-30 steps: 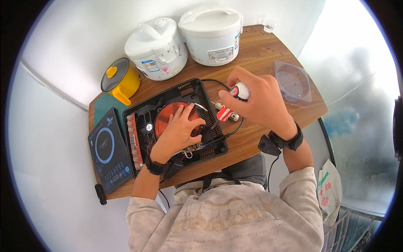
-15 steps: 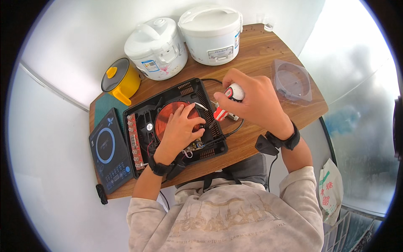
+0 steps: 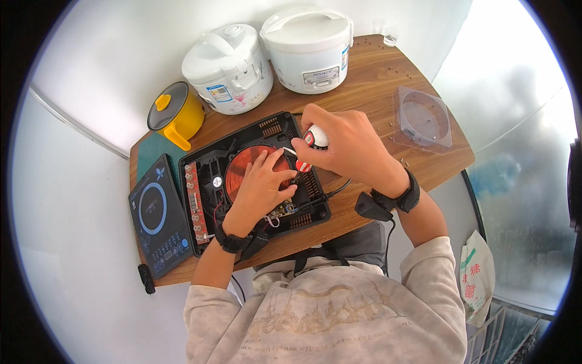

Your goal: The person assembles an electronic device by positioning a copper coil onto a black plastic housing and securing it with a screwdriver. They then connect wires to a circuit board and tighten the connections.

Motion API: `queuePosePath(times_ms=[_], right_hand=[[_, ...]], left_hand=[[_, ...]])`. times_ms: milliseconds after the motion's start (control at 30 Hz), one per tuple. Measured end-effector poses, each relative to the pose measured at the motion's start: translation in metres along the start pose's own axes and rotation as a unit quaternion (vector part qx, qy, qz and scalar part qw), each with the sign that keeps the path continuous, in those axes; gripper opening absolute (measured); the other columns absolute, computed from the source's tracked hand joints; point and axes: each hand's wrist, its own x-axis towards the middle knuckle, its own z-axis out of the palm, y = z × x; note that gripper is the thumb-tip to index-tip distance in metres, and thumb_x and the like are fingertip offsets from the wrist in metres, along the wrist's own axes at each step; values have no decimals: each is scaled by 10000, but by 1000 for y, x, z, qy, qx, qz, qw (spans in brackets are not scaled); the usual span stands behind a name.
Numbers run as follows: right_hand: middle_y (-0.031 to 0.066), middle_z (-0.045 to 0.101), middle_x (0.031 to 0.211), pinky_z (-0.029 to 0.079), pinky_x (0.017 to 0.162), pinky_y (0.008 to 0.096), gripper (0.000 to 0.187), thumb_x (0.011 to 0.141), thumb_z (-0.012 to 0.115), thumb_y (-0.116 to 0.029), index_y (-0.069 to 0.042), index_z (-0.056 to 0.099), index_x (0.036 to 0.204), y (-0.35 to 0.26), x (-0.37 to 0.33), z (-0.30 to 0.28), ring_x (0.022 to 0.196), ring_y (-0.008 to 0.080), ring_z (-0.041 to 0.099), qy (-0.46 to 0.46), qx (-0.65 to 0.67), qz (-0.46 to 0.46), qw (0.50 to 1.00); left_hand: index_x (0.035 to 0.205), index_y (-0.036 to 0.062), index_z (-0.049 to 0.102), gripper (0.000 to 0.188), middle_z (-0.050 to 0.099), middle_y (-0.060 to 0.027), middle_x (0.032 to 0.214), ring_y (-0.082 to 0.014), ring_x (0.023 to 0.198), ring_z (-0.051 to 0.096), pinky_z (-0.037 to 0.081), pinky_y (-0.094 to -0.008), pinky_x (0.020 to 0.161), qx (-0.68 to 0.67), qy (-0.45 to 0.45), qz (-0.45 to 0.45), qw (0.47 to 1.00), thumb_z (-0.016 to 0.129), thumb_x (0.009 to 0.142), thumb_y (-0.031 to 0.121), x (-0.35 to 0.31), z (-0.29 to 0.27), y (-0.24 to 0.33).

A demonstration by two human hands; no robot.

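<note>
An induction cooker's opened black base [image 3: 267, 128] lies tilted on the table, its round copper coil [image 3: 239, 173] exposed. My left hand [image 3: 264, 185] rests over the coil's right side with fingers spread; thumb and index reach the black parts near its edge. My right hand [image 3: 345, 142] is closed around a red-and-white-handled screwdriver [image 3: 316, 138], held above the base's right part, beside the coil. Its tip is hidden near a short white sleeved wire [image 3: 290, 151]. A red circuit strip [image 3: 193, 197] runs along the base's left side; part of a circuit board [image 3: 282, 210] shows below my left hand.
The cooker's black glass top [image 3: 159, 218] lies to the left on a green mat [image 3: 151, 151]. Behind stand a yellow pot [image 3: 185, 121] and two white rice cookers [image 3: 233, 73], [image 3: 306, 54]. A clear plastic tray [image 3: 422, 118] and scattered small bits sit at right. A black cable [image 3: 339, 188] leaves the base.
My right hand has moved left with the screwdriver, from beside the base's right edge to over it near the coil. My left hand has stayed in place.
</note>
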Motion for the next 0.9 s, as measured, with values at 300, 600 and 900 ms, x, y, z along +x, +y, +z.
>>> queuePosePath(times_ms=[300,600,900], right_hand=[[151,566,558,463,507,447,311,871,755,-264,-31,561,942,0,2,3,533,380,589,-15,-5,-1,1000],[152,598,599,471,517,451,324,879,755,-272,-32,552,959,-2,5,8,570,378,611,-23,3,-21,1000],[123,683,781,525,598,391,298,867,780,-262,-60,600,992,-11,9,4,646,323,666,-64,43,-12,997]], left_hand=[[1034,106,777,262,548,-200,1382,-477,1372,474,389,-564,1136,4,-4,-18,1000,795,845,287,-2,0,2],[1030,116,787,247,561,-179,1341,-429,1381,469,395,-556,1104,-4,7,-10,1000,801,841,274,-4,3,0],[1051,102,788,264,647,-148,1219,-369,1255,525,409,-506,1053,-13,9,-11,1000,802,825,237,-3,3,-1]])
